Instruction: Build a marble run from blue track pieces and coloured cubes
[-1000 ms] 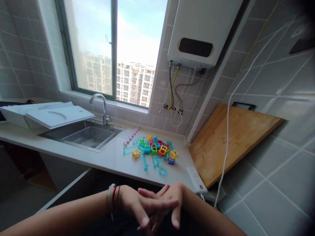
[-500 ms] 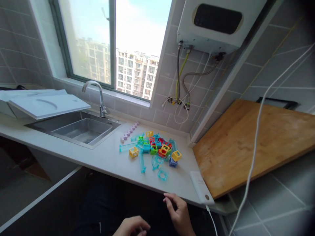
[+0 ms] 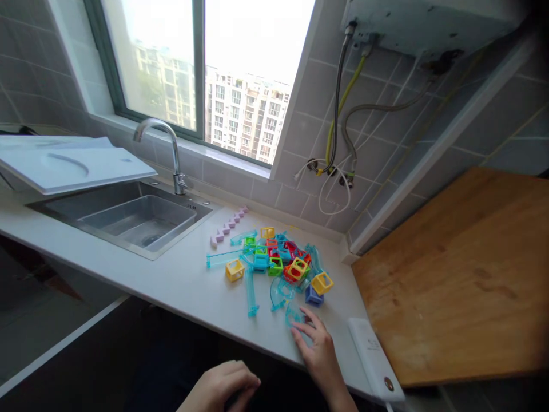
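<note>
My right hand point(image 3: 315, 346) is over the counter's front edge, its fingers apart, the fingertips at the near right side of a translucent blue curved track piece point(image 3: 293, 315). They seem to touch it, but I cannot tell if they grip. Low in front of the counter, my left hand point(image 3: 221, 388) is loosely curled, and no object shows in it. Beyond the right hand lies a heap of toy pieces: a yellow cube frame point(image 3: 322, 282) on a purple one point(image 3: 314, 296), red and green cube frames, and a straight blue track point(image 3: 251, 292). A separate yellow cube frame point(image 3: 234, 270) lies to the left.
A zigzag row of lilac pieces point(image 3: 229, 226) lies behind the heap. To the left are a sink point(image 3: 128, 226), a faucet point(image 3: 174, 154) and white foam sheets point(image 3: 77, 163). A white power strip point(image 3: 375, 357) and a leaning wooden board point(image 3: 463, 280) bound the right side.
My right hand has moved forward from in front of the counter to the blue curved track piece. The left hand stays low and curled. The view has shifted closer to the counter.
</note>
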Motion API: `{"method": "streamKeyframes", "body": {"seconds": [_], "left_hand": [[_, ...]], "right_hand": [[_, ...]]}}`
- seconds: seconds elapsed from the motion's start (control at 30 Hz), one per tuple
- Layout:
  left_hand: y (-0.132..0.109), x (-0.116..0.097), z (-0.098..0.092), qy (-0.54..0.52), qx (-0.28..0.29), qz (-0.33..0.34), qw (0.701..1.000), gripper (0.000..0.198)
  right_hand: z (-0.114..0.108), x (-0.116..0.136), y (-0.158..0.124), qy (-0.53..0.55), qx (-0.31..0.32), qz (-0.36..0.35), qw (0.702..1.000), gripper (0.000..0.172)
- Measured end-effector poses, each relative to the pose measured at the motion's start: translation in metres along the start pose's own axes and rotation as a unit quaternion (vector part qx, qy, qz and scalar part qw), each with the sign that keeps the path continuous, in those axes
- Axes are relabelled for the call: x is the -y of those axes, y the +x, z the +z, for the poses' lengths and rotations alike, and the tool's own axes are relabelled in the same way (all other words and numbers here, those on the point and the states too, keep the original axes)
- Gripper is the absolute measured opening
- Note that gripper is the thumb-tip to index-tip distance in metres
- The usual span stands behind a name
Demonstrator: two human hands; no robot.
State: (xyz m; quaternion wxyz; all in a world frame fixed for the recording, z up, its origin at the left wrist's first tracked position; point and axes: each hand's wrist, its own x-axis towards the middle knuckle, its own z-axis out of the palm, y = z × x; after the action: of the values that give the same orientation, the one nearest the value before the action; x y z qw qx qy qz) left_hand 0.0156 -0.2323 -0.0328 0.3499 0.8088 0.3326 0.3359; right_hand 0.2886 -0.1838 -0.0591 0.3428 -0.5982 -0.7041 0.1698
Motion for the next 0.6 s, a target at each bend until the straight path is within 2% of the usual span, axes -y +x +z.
{"method": "streamKeyframes", "body": {"seconds": [0.1,0.2,0.27,0.37,0.47,0.6], "left_hand": [[0.011,0.012,-0.013,0.01,-0.018,-0.002,1.0,0.021],[0.023,0.031,-0.037,0.034,-0.079,-0.005,0.996,0.02],[0.034,0.049,-0.054,0.057,-0.131,-0.019,0.99,0.018],[0.055,0.077,-0.072,0.081,-0.176,-0.047,0.98,0.017],[0.072,0.098,-0.078,0.084,-0.199,-0.071,0.974,0.018],[0.074,0.107,-0.076,0.089,-0.196,-0.093,0.972,0.02]], "right_hand": [[-0.003,-0.007,-0.007,-0.015,0.014,-0.032,0.999,0.021],[-0.012,-0.008,-0.007,-0.003,0.009,-0.051,0.999,0.016],[-0.02,-0.003,0.003,0.006,-0.011,-0.049,0.999,0.012],[-0.029,0.008,0.031,0.002,-0.029,-0.043,0.999,0.025],[-0.031,0.021,0.064,-0.018,-0.019,-0.049,0.998,0.035],[-0.024,0.03,0.089,-0.035,0.018,-0.05,0.998,0.037]]}}
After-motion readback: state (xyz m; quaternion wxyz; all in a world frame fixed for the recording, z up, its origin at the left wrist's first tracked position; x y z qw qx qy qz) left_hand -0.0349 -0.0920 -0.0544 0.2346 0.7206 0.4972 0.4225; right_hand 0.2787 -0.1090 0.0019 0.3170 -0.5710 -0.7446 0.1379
